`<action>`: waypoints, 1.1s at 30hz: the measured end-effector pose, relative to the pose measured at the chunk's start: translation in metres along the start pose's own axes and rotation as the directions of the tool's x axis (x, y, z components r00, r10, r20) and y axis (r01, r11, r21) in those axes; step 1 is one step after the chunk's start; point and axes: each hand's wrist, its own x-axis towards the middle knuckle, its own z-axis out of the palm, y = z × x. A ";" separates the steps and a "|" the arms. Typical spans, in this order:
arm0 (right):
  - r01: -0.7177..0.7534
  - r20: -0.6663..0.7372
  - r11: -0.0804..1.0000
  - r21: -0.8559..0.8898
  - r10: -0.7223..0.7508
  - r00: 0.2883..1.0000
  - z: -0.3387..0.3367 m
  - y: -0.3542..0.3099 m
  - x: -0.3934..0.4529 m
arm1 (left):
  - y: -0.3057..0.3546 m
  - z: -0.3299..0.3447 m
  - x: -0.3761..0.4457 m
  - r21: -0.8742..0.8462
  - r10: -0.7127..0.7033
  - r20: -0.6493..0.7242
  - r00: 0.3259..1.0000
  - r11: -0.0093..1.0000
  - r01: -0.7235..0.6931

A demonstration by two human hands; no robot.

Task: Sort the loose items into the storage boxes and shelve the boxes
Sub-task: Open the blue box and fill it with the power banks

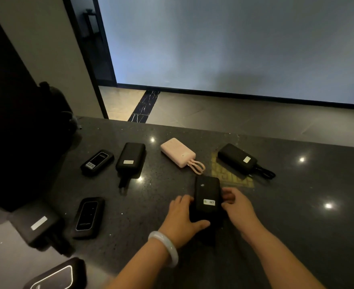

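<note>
Centrally, both hands grip one black power bank (207, 197) on the desk (297, 195).
Left hand (184, 215) and right hand (237, 207) curl fingers round its sides; lower end hidden. Pink power bank (178, 152) lies toward far edge; device (55, 274) at near-left corner cut off.

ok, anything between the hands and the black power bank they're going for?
Nothing: both hands are already on it. The left hand grips the black power bank from its left side, the right hand from its right. No storage box is in view, so the path onward can't be judged.
</note>
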 end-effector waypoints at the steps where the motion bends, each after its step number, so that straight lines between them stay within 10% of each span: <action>1: 0.000 -0.005 1.000 0.000 0.000 1.000 0.000 -0.001 -0.002 | 0.000 0.000 -0.001 -0.019 -0.003 -0.002 1.000 1.000 0.003; 16: -0.075 -0.178 0.875 -0.479 -0.014 0.984 0.048 -0.030 0.015 | -0.002 -0.041 0.045 -0.021 -0.063 -0.129 0.990 0.998 0.060; 23: 0.005 -0.091 0.850 -0.527 -0.061 0.994 0.035 -0.024 0.020 | 0.004 -0.076 0.103 0.337 0.140 -0.186 0.972 0.939 -0.071; 33: 0.061 0.043 0.808 -0.587 -0.044 0.998 0.023 -0.022 0.027 | 0.015 -0.116 0.183 0.741 0.011 0.329 0.944 0.617 -0.265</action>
